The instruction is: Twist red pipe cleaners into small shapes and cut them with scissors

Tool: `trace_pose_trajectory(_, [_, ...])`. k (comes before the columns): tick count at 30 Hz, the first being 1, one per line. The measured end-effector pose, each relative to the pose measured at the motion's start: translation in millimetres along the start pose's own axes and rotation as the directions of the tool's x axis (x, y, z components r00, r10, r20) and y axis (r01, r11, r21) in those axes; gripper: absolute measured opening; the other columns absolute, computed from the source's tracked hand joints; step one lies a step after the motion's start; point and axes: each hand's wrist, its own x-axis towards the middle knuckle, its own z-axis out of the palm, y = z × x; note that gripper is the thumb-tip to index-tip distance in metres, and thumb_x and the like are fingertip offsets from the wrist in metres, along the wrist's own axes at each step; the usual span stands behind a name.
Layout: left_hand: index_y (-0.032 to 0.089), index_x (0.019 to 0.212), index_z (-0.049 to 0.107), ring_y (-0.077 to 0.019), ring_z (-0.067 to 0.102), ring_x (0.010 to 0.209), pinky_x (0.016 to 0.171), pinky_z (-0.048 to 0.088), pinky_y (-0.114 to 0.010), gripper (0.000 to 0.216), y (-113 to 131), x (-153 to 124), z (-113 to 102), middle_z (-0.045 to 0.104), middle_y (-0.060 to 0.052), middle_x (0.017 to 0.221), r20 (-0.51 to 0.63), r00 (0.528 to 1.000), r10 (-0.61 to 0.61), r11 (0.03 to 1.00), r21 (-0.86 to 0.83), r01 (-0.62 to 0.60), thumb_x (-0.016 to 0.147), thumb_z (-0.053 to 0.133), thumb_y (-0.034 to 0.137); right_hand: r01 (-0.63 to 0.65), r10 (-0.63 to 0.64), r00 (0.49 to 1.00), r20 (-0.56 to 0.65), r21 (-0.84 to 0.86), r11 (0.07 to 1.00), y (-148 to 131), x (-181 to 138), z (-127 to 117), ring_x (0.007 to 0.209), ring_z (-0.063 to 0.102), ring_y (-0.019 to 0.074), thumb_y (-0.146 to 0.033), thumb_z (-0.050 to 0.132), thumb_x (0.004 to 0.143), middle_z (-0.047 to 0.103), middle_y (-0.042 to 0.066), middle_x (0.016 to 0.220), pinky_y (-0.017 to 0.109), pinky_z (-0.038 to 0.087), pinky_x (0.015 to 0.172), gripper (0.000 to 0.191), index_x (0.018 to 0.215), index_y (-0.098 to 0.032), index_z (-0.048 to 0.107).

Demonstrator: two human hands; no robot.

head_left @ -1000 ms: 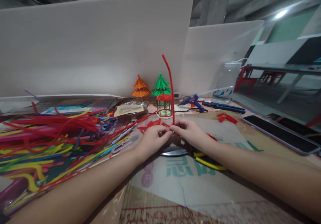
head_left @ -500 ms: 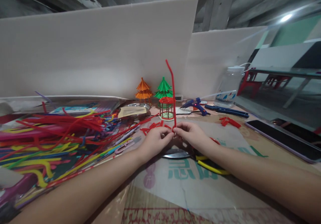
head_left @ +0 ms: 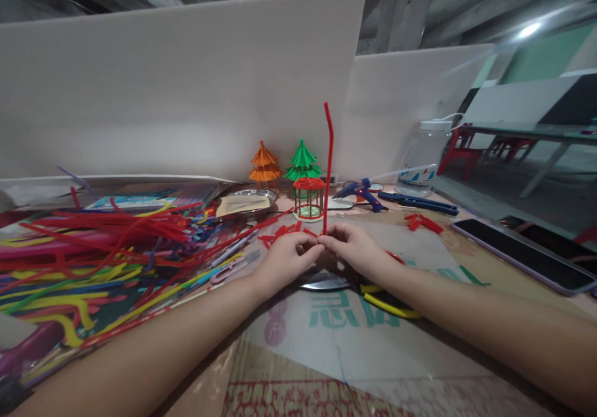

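A red pipe cleaner (head_left: 329,162) stands nearly upright, its top bent a little to the left. Its lower end is pinched between the fingertips of my left hand (head_left: 290,255) and my right hand (head_left: 351,249), which touch each other. Below them lies a round metallic dish or plate (head_left: 321,285), partly hidden. Just beyond my fingers sits a small pavilion frame (head_left: 308,200) with a red top and thin posts. Short red pieces (head_left: 280,235) are scattered beside my left hand. A yellow-handled tool (head_left: 392,307) lies partly under my right forearm.
Many coloured pipe cleaners (head_left: 107,243) pile up on the left. At the back stand an orange pagoda (head_left: 264,167) and a green pagoda (head_left: 302,160), then a blue glue gun (head_left: 360,194), blue pliers-like tool (head_left: 417,203) and clear bottle (head_left: 424,155). A phone (head_left: 522,255) lies right.
The red pipe cleaner's top has swung to the right and its bend looks straighter. My hands stay together, pinching its base. The whole view has shifted slightly.
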Motion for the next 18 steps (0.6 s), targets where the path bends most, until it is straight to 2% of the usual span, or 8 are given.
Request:
trace_pose_trajectory(3, [0.013,0.079,0.071,-0.0168,0.063,0.071,0.065,0.046,-0.024,0.025,-0.4,0.4,0.4,0.071,-0.005,0.077,0.014,1.000,-0.021,0.999,-0.039,0.021,0.086,0.055,0.032,-0.006,0.006,1.000,0.019,0.013,1.000,-2.2,-0.7,0.2,0.046,0.048,0.0096,-0.042,0.063,0.078,0.053,-0.006,0.058,0.021,0.037,0.041,0.024,0.079,-0.019,0.056])
trace_pose_trajectory(9, [0.013,0.077,0.068,-0.0164,0.063,0.070,0.065,0.046,-0.024,0.026,1.4,1.8,-0.7,0.070,-0.004,0.075,-0.014,0.998,-0.065,0.993,-0.095,0.064,0.086,0.056,0.035,0.036,-0.038,0.999,0.020,0.127,0.991,-2.9,2.5,0.1,0.053,0.050,0.0100,-0.045,0.058,0.079,0.055,-0.004,0.062,0.023,0.041,0.052,0.027,0.077,-0.017,0.058])
trace_pose_trajectory(14, [0.014,0.079,0.069,-0.0169,0.062,0.072,0.066,0.046,-0.024,0.028,-4.9,1.9,-0.7,0.070,-0.004,0.076,0.005,1.000,-0.025,0.999,-0.044,0.025,0.087,0.055,0.037,0.050,-0.048,0.999,-0.021,0.105,0.993,-0.1,5.5,0.3,0.055,0.052,0.0106,-0.035,0.063,0.075,0.058,-0.003,0.066,0.024,0.042,0.054,0.020,0.086,-0.018,0.061])
trace_pose_trajectory(18, [0.014,0.081,0.069,-0.0166,0.062,0.073,0.066,0.046,-0.024,0.030,-8.5,1.9,-0.1,0.069,-0.004,0.077,0.017,1.000,-0.018,0.999,-0.045,0.019,0.088,0.054,0.039,0.034,-0.034,0.999,-0.003,0.067,0.997,-1.8,4.0,0.0,0.054,0.050,0.0094,-0.033,0.061,0.076,0.057,-0.003,0.064,0.023,0.041,0.052,0.016,0.079,-0.017,0.061])
